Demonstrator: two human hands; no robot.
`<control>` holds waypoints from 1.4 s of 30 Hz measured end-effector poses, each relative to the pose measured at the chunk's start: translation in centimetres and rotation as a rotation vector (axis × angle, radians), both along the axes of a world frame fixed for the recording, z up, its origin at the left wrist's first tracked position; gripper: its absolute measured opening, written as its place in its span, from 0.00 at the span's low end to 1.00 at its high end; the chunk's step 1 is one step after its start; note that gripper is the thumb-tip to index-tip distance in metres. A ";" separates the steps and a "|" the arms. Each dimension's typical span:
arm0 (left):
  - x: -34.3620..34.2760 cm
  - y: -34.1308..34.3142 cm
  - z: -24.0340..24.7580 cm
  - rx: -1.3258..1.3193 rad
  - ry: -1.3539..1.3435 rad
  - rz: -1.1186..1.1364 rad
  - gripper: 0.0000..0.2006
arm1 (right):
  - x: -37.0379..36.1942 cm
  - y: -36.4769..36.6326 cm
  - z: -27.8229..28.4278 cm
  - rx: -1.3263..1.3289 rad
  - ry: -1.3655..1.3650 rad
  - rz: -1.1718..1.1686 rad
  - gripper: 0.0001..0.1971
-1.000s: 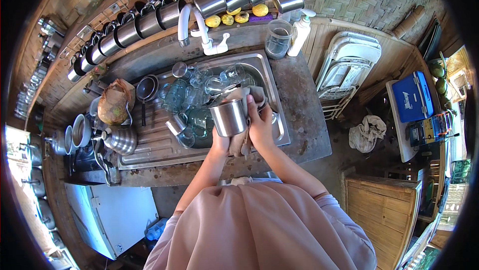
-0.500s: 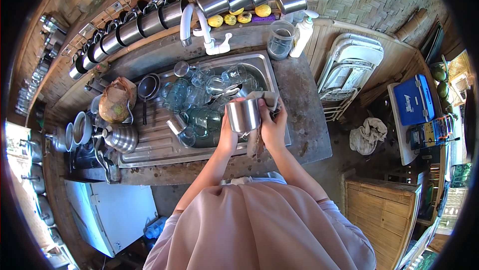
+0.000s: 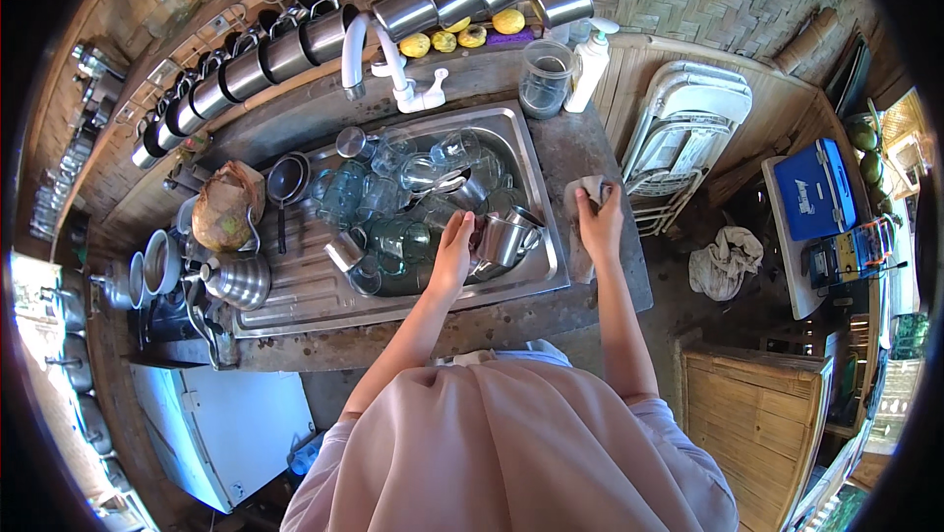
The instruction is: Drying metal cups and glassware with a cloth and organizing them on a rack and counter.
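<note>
My left hand [image 3: 453, 255] is closed on the side of a shiny steel mug [image 3: 505, 237], which hangs tilted above the right end of the sink [image 3: 539, 175] with its handle toward the right. Over the counter right of the sink, my right hand [image 3: 601, 227] pinches a crumpled greyish cloth [image 3: 584, 200]. Clear glass mugs [image 3: 385, 196] crowd the basin, with some metal cutlery [image 3: 451, 181] among them. Another small steel cup [image 3: 344, 250] lies tipped at the basin's left edge. Part of the cloth is hidden behind my fingers.
Behind the sink rises a white tap [image 3: 401, 80], below a row of hanging steel mugs [image 3: 265, 62]. A pump bottle [image 3: 589, 70] and a clear jar [image 3: 547, 80] stand at the back right. On the left are a coconut [image 3: 226, 207], a kettle [image 3: 238, 279] and a small pan [image 3: 289, 178].
My right hand has moved off to the right, carrying the cloth away from the mug. The mug, in my left hand, has tilted and turned so its handle points right.
</note>
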State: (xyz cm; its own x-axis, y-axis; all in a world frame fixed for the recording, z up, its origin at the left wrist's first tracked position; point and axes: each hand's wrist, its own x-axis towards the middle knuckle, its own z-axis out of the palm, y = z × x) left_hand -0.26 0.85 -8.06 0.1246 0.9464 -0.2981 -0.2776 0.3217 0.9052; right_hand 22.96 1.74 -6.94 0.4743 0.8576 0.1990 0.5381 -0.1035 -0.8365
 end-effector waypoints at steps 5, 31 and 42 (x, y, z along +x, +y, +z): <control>1.9 0.8 1.4 -0.079 -0.061 -0.026 0.12 | 0.7 0.5 -5.9 -0.348 -0.054 0.049 0.30; 2.6 10.1 12.9 0.664 0.180 -0.026 0.22 | -6.8 7.3 10.7 0.282 1.201 0.459 0.26; 5.0 16.5 15.0 0.782 0.101 0.081 0.22 | -9.9 15.9 17.3 0.416 1.408 0.177 0.35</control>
